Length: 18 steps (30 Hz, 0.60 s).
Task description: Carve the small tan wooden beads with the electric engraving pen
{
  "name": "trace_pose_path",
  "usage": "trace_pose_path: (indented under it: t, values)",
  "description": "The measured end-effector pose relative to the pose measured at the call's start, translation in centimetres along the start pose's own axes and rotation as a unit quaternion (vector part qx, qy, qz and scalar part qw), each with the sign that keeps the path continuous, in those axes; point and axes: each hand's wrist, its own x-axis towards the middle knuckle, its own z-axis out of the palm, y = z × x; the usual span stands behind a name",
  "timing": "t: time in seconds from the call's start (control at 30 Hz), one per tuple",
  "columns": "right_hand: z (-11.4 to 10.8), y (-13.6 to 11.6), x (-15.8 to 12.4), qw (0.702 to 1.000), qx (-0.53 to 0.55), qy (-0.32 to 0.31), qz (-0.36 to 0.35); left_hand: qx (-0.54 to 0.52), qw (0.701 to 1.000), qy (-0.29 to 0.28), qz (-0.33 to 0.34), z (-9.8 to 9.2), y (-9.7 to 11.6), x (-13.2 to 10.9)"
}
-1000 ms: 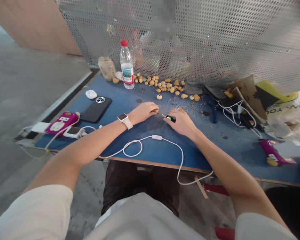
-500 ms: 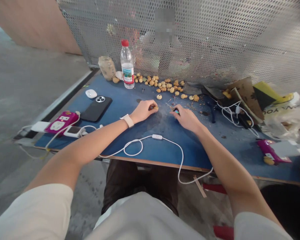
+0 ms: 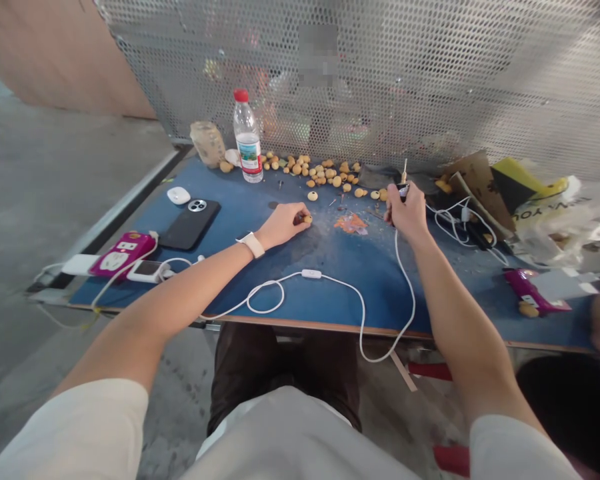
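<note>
My left hand [image 3: 281, 225] rests on the blue table [image 3: 330, 293], fingers pinched on a small tan bead [image 3: 307, 219]. My right hand [image 3: 405, 210] is raised a little to the right, fingers wrapped round a small corded tool [image 3: 403, 189] whose thin tip points up. The tool's white cable [image 3: 360, 307] loops over the table's front edge. A small orange scrap [image 3: 351, 223] lies between my hands. Several tan beads [image 3: 325, 173] are scattered along the back of the table.
A water bottle [image 3: 247, 139] and a jar [image 3: 207, 143] stand at the back left. A black phone [image 3: 189, 223], white earbud case [image 3: 179, 195] and pink power strip [image 3: 121, 252] lie left. Cardboard, cables and bags [image 3: 500, 200] crowd the right. A perforated metal screen [image 3: 380, 73] rises behind.
My right hand has lifted the tool away from the bead and moved right and back, tip now upward. The orange scrap is uncovered. My left hand stays on the bead.
</note>
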Motion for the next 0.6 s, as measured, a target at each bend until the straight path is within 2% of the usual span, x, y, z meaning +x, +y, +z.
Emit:
trace_pose_path:
  t: [0.1, 0.2, 0.37, 0.5, 0.6]
  values:
    - [0.4, -0.4, -0.4, 0.999, -0.025, 0.012, -0.043, -0.001, 1.000, -0.003, -0.001, -0.1, -0.3, 0.1]
    - [1.0, -0.8, -0.9, 0.994, -0.079, -0.002, -0.070, -0.021, 1.000, -0.004, -0.016, -0.4, -0.7, 0.3]
    - [2.4, -2.3, -2.7, 0.988, -0.097, -0.105, -0.060, -0.045, 0.998, 0.003, -0.039, -0.5, -1.1, 0.3]
    - [3.7, -4.9, -4.9, 0.961, -0.174, -0.203, -0.077, -0.044, 0.998, 0.012, -0.038, -0.3, -1.0, 0.2]
    - [4.5, -7.0, -6.4, 0.940, -0.246, -0.227, -0.068, -0.059, 0.997, 0.021, -0.042, -0.2, -1.0, 0.2]
